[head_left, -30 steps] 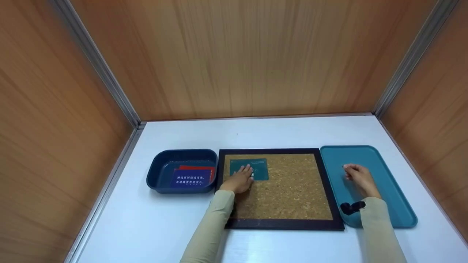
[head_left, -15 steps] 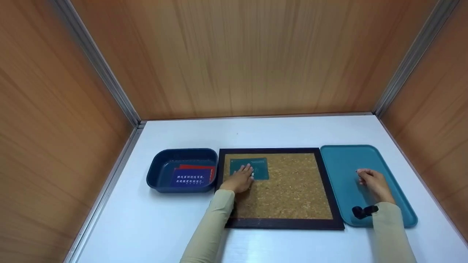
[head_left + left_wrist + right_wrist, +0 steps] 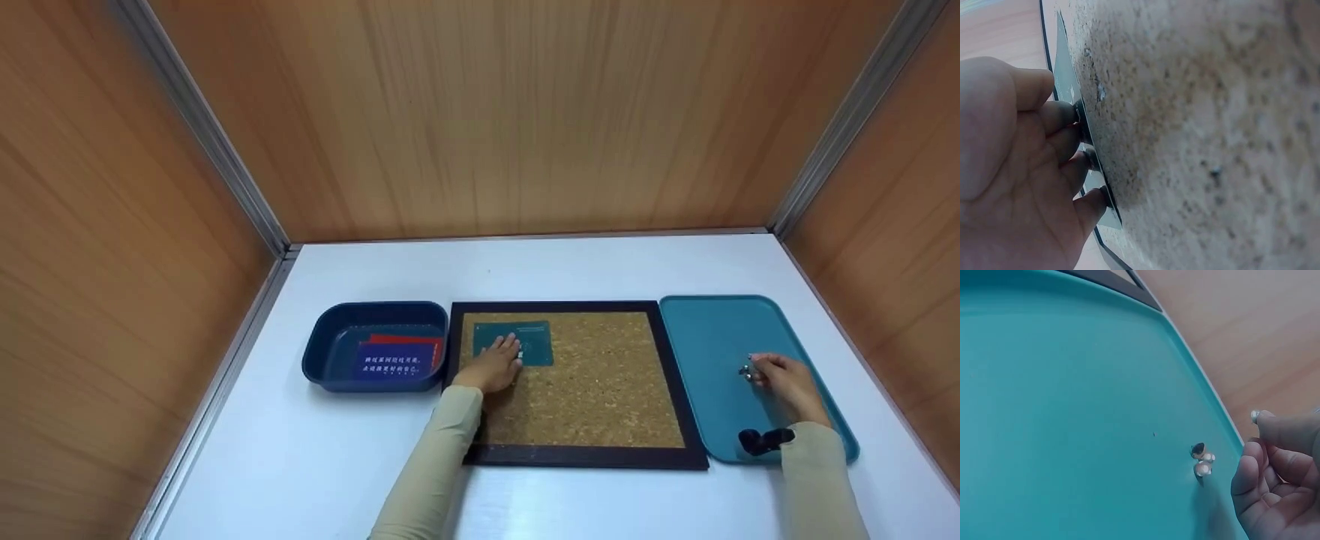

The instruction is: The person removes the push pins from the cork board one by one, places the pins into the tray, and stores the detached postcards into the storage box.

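Observation:
My left hand [image 3: 491, 367] lies on a dark green card [image 3: 536, 345] near the upper left of a framed cork board [image 3: 600, 390]. In the left wrist view its fingertips [image 3: 1095, 160] press the card against the cork. Over the teal tray [image 3: 712, 326], my right hand [image 3: 791, 386] pinches a small push pin [image 3: 1255, 416] with a pale shiny head between thumb and finger; its point is hidden. Several similar pins [image 3: 1203, 464] lie clustered on the tray just beyond that hand.
A dark blue bin [image 3: 330, 352] left of the board holds a purple card [image 3: 386, 360] with white writing and a red card [image 3: 437, 345] partly beneath it. Wooden panels [image 3: 480, 120] enclose the white table [image 3: 570, 262] at the back and sides.
The right hand has moved right and slightly toward the person over the tray, and the small pins beside it now show. The left hand keeps its place on the green card.

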